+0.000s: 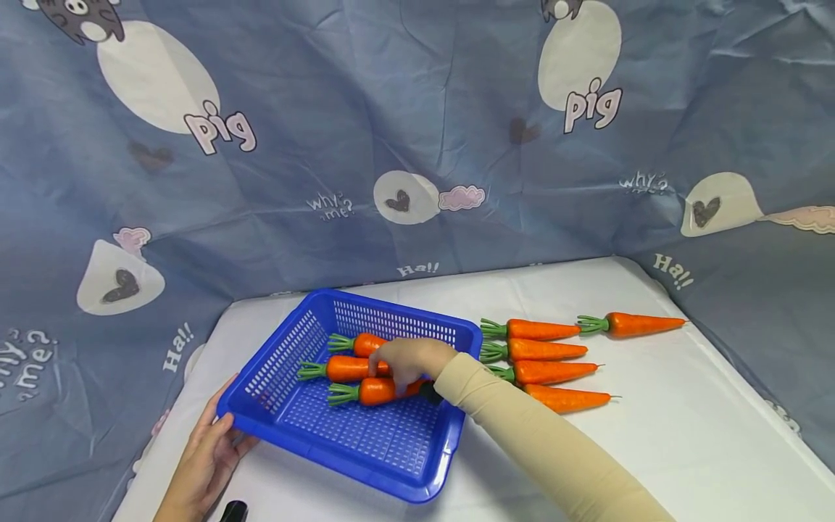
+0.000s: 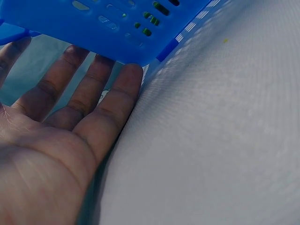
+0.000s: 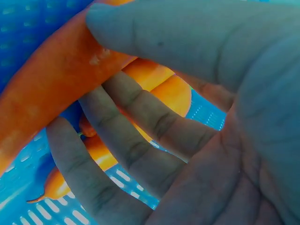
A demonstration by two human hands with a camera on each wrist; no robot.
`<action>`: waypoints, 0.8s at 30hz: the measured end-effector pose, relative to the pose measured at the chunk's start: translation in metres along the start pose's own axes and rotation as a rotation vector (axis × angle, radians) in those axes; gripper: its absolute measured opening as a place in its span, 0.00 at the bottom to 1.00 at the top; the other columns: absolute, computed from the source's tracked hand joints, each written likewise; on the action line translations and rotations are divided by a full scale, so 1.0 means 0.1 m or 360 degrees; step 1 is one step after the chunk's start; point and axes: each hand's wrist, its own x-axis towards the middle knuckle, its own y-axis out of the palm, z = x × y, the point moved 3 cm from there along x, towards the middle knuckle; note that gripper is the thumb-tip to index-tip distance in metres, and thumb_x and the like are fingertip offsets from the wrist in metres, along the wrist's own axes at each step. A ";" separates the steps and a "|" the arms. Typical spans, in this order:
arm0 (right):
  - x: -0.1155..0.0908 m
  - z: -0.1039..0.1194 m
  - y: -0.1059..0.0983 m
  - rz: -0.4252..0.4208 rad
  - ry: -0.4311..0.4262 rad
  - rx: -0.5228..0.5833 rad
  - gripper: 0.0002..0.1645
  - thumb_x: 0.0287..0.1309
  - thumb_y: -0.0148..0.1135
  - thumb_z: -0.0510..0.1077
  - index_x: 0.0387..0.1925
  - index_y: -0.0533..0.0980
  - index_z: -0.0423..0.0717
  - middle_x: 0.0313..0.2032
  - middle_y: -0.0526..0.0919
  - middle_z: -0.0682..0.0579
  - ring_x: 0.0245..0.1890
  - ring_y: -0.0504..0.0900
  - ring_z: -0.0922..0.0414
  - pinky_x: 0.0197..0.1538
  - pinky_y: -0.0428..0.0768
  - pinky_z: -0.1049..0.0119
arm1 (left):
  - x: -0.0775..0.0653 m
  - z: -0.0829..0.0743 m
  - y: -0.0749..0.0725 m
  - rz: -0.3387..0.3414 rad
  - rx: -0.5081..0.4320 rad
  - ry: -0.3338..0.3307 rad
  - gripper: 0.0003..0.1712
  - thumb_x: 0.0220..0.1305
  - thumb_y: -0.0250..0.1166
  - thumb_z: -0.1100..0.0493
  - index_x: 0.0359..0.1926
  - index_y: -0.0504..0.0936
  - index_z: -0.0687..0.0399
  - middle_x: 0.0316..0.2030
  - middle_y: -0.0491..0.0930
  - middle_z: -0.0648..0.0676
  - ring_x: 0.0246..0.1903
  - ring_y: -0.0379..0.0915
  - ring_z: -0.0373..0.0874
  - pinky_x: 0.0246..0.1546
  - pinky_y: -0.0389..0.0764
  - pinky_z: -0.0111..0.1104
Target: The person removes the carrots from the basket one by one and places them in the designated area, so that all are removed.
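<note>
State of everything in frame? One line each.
Blue plastic basket: upright, partly filled
Carrots in basket: lying, green tops leftward, partly hidden
Four carrots outside basket: lying side by side
Lone carrot: lying farther right, tip rightward
Left grip: touching basket's leftmost corner
Right grip: holding a carrot inside basket
Patterned backdrop: wrinkled

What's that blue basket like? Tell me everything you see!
The blue basket looks like plastic: rectangular, with rounded corners, slotted walls, a holey floor and a smooth rim. It sits open side up on the white table. Carrots lie inside. The left hand touches its left corner; the right hand is inside it.
</note>
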 end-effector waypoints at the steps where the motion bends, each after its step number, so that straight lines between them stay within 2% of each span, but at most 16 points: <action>1: 0.00 0.01 0.01 0.0006 0.0004 -0.0007 0.29 0.57 0.79 0.34 0.58 0.84 0.57 0.51 0.84 0.53 0.47 0.77 0.56 0.54 0.83 0.64 | 0.00 0.00 0.00 -0.0006 0.0003 -0.0002 0.32 0.87 0.39 0.64 0.83 0.61 0.33 0.67 0.81 0.39 0.60 0.84 0.36 0.54 0.87 0.36; 6: -0.01 0.06 0.05 0.0055 0.0045 -0.0016 0.31 0.58 0.79 0.34 0.60 0.83 0.58 0.53 0.83 0.55 0.49 0.77 0.56 0.55 0.83 0.64 | -0.01 0.01 -0.01 -0.0031 0.0007 -0.0017 0.32 0.87 0.40 0.63 0.82 0.62 0.32 0.66 0.82 0.38 0.59 0.84 0.36 0.53 0.88 0.36; 10: -0.02 0.09 0.07 0.0102 0.0076 0.0031 0.30 0.58 0.80 0.35 0.59 0.83 0.60 0.50 0.79 0.56 0.48 0.75 0.56 0.50 0.82 0.66 | -0.02 0.01 -0.01 -0.0037 -0.0001 -0.0020 0.32 0.87 0.40 0.63 0.83 0.62 0.32 0.66 0.82 0.38 0.60 0.84 0.36 0.53 0.88 0.36; 14: -0.03 0.09 0.06 0.0100 0.0036 0.0012 0.30 0.57 0.80 0.36 0.59 0.84 0.61 0.50 0.80 0.57 0.47 0.76 0.57 0.51 0.82 0.66 | -0.02 0.01 -0.02 -0.0036 -0.0006 -0.0017 0.32 0.87 0.40 0.64 0.83 0.62 0.32 0.67 0.82 0.38 0.60 0.84 0.36 0.54 0.88 0.37; 20: -0.05 0.09 0.00 0.0085 -0.0100 0.0002 0.27 0.56 0.80 0.35 0.56 0.84 0.57 0.45 0.83 0.57 0.43 0.78 0.60 0.51 0.81 0.68 | 0.00 0.00 0.00 -0.0001 -0.0031 0.0000 0.32 0.87 0.39 0.64 0.83 0.61 0.33 0.67 0.81 0.38 0.61 0.84 0.36 0.55 0.87 0.37; 24: -0.07 0.09 -0.03 0.0094 -0.0078 0.0047 0.29 0.57 0.80 0.34 0.58 0.84 0.57 0.47 0.83 0.55 0.45 0.77 0.58 0.50 0.81 0.67 | 0.00 0.00 0.00 -0.0013 -0.0019 0.0003 0.32 0.87 0.40 0.64 0.83 0.61 0.33 0.67 0.82 0.38 0.60 0.84 0.36 0.54 0.88 0.37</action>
